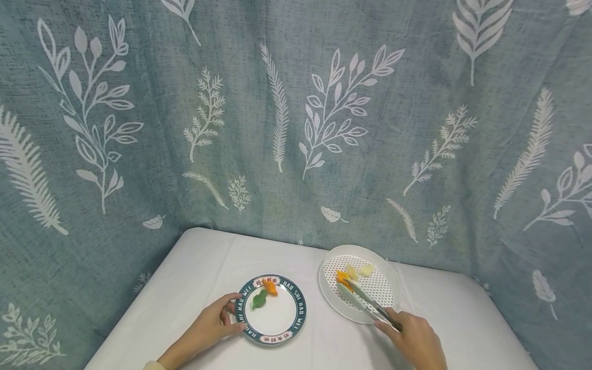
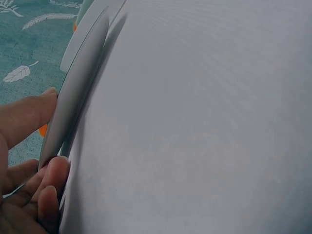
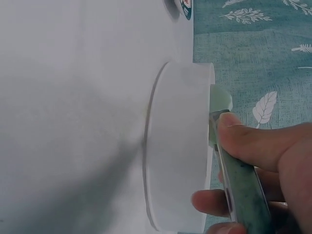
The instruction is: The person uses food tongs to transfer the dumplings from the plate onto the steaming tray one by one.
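Note:
My left hand [image 1: 217, 319] holds a round white plate [image 1: 277, 316] with a dark green lettered rim at its left edge. The left wrist view shows the plate [image 2: 78, 90] edge-on, thumb on one side and fingertips on the other. On the plate lie an orange piece [image 1: 270, 288] and a green piece [image 1: 259, 299]. My right hand [image 1: 416, 339] grips tongs [image 1: 355, 300] with pale green tips. Those tips reach into a white perforated basket [image 1: 381, 289], at a yellow-orange piece [image 1: 342, 276]; whether they pinch it I cannot tell. Two pale yellow pieces [image 1: 367, 270] lie beside it.
Plate and basket stand side by side on a white-covered table [image 1: 208, 262], the basket to the right and slightly farther back. A blue-green curtain [image 1: 277, 205] with white leaf prints hangs behind the table and along its sides. The basket's tall wall [image 3: 178, 146] shows in the right wrist view.

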The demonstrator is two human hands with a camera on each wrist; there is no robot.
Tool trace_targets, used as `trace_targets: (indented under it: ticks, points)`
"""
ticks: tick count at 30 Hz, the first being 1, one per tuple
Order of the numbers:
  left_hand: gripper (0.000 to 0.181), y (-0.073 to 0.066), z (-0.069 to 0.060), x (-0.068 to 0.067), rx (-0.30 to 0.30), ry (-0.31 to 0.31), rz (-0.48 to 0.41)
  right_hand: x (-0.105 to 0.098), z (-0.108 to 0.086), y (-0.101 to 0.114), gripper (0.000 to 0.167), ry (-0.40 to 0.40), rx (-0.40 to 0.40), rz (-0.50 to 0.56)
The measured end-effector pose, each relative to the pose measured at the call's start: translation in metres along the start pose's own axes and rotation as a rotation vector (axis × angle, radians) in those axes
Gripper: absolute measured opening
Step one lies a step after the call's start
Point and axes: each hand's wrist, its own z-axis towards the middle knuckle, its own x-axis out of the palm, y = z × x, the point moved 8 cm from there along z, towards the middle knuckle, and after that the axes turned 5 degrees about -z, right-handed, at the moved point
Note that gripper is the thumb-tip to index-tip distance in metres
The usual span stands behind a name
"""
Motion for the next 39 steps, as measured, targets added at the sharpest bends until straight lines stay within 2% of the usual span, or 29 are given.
trace_targets:
  ticks: [8, 18, 24, 39]
  points:
    - [0.083, -0.001, 0.000, 0.000, -0.002, 0.001, 0.000, 0.000, 0.003, -0.005, 0.068, 0.031, 0.036, -0.004]
    - [0.083, -0.001, 0.000, -0.001, -0.007, -0.009, 0.011, -0.001, 0.001, -0.003, 0.070, -0.020, 0.033, 0.036]
    - [0.082, 0.000, 0.000, -0.001, -0.006, -0.006, 0.008, -0.006, -0.002, 0.006, 0.067, -0.050, 0.014, 0.043]
    - [0.082, 0.002, 0.000, 0.000, -0.008, -0.003, 0.000, 0.001, -0.002, 0.038, 0.067, -0.042, 0.012, 0.058]
